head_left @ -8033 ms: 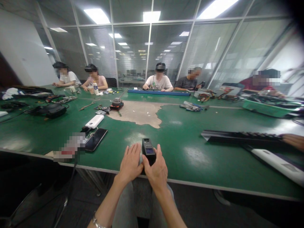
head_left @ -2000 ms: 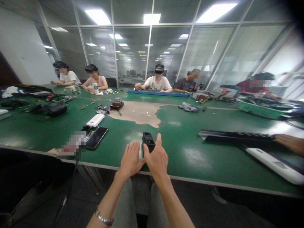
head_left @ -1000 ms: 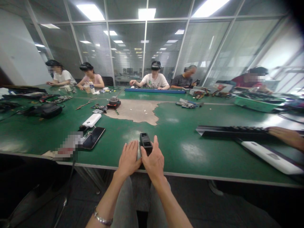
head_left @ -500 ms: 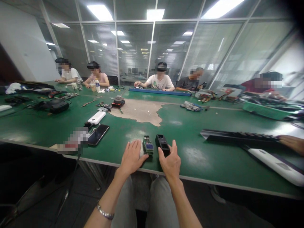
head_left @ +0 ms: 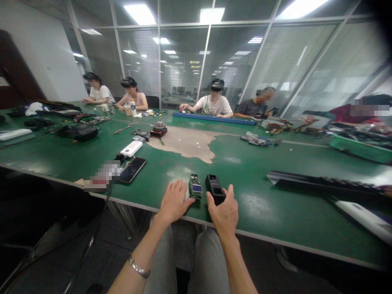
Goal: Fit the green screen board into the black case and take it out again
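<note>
My left hand (head_left: 175, 200) lies palm down near the table edge, fingers stretched out. Beside its thumb stands a green circuit board (head_left: 196, 187) with a small rectangular screen. Some pale material shows at the edge of this hand, too little to name. Just right of the board is a black plastic casing (head_left: 214, 187) with rectangular openings in its upper face. My right hand (head_left: 226, 207) is around the casing's near end, thumb at its left side and fingertips at its right side. The casing rests on the table, apart from the board.
On the green table (head_left: 257, 204), a phone (head_left: 133, 170) and a white power bank (head_left: 131, 149) lie to the left. A long black strip (head_left: 318, 183) and a white device (head_left: 361, 218) are at right. Beyond sit several people, a blue bar (head_left: 214, 118) and a green basket (head_left: 361, 149).
The view has turned slightly left, so everything sits further right in the picture. Both hands stay by the circuit board and the casing.
</note>
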A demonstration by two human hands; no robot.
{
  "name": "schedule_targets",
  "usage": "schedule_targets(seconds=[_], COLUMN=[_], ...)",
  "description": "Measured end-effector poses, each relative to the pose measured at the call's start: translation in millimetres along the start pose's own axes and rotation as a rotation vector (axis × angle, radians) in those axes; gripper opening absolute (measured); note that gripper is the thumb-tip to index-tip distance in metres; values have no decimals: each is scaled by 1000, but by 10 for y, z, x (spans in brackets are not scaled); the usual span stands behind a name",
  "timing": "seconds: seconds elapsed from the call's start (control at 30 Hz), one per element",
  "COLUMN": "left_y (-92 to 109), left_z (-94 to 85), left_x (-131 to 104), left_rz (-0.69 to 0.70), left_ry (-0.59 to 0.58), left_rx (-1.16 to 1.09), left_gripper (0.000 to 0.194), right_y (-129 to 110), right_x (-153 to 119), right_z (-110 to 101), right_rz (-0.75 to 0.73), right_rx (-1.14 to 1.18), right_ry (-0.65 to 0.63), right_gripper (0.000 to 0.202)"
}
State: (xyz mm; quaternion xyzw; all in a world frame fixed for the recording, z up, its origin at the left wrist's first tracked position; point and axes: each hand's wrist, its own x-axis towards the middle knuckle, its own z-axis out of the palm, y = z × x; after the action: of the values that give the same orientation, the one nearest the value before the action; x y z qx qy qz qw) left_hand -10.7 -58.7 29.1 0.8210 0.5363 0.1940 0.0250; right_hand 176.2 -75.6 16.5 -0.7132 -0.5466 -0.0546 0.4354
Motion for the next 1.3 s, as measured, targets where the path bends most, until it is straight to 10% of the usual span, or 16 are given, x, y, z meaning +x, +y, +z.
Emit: schedule_targets(seconds=[0.37, 0.83, 1.3], left_y=[-2, -47, -27], left_z=[7, 44, 9], left_x=[-10, -22, -13], left_rz=[-2, 0, -7], left_ry=[9, 10, 19], left_rx=[-35, -92, -85], left_gripper=[76, 85, 77], right_y=[-67, -841, -576], right_x=[13, 47, -269], right_z=[-52, -89, 124], right_rz=[69, -12, -87], right_rx=[77, -54, -48], right_ry=[-38, -173, -167], right_gripper=[82, 79, 74])
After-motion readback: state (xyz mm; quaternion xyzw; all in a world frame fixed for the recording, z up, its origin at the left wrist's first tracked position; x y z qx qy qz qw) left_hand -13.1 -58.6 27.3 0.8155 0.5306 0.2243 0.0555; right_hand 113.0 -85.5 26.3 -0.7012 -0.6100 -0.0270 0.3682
